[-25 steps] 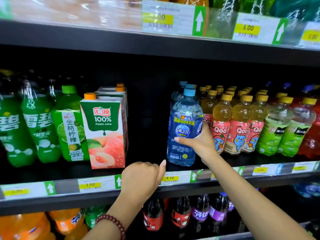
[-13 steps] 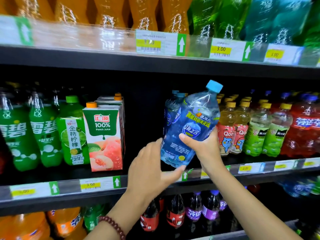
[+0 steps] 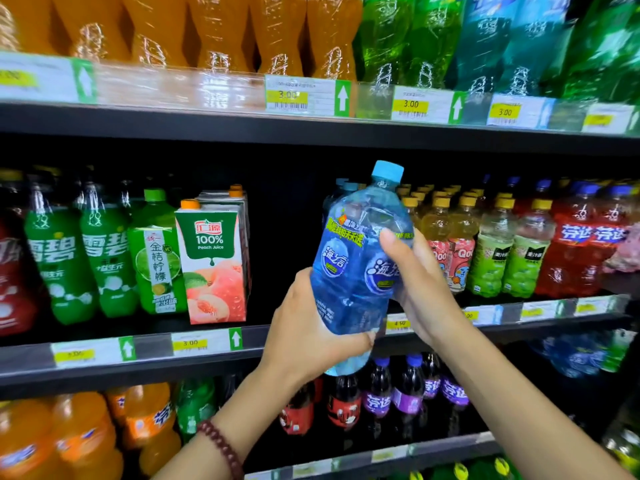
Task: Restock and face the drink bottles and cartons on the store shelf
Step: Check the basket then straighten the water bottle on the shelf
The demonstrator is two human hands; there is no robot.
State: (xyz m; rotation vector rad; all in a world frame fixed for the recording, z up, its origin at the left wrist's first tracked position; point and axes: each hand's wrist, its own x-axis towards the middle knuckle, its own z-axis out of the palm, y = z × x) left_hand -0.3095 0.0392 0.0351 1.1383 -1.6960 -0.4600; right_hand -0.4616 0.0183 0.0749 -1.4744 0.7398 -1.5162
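Lifted off shelf (image 3: 207, 355) | blue bottle (image 3: 349, 271) btwn both hands, L (image 3: 304, 337) low, R (image 3: 420, 289) side

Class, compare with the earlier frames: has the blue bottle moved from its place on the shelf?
Yes. The blue bottle has come up off the middle shelf, forward and tilted, held by the left hand and right hand.

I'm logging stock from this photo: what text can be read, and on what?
"100% Peach Juice": peach juice carton.
"3.00": price tag below that carton.
"3.00": upper-shelf tags.
"4.50": tag behind the blue bottle.
"Qoo": pink-labelled bottles.
Barcodes and far tags: too blurred.
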